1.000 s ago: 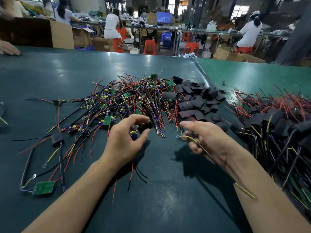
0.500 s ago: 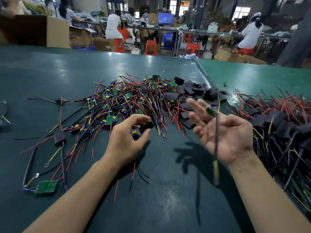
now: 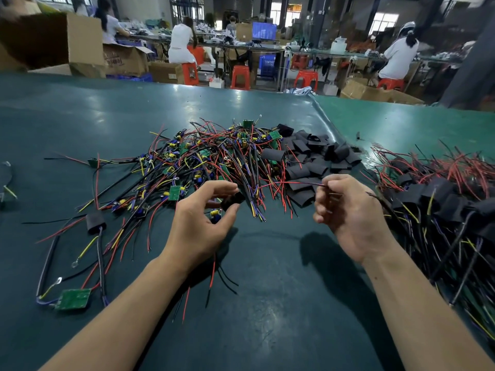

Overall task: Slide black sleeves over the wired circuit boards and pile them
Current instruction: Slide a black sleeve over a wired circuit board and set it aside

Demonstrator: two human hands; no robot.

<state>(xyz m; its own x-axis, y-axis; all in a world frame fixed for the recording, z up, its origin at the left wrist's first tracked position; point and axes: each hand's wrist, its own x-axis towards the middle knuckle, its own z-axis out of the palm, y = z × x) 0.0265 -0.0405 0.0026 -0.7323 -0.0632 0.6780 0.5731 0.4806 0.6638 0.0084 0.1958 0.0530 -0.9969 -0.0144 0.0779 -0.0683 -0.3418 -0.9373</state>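
The right hand (image 3: 351,212), flung open half a second ago, has curled again and now pinches thin wire ends just right of the tangled heap of bare wired green boards (image 3: 214,162). The left hand (image 3: 203,220) pinches a black sleeve (image 3: 232,201) at that heap's near edge. Beyond lie loose sleeves (image 3: 316,156); right, the sleeved pile (image 3: 439,194). Threading looks imminent.

– What do you see past the work?
– I note a green table (image 3: 107,124), cardboard boxes (image 3: 80,36), red stools (image 3: 240,76), a blue screen (image 3: 263,30), seated workers (image 3: 180,41).
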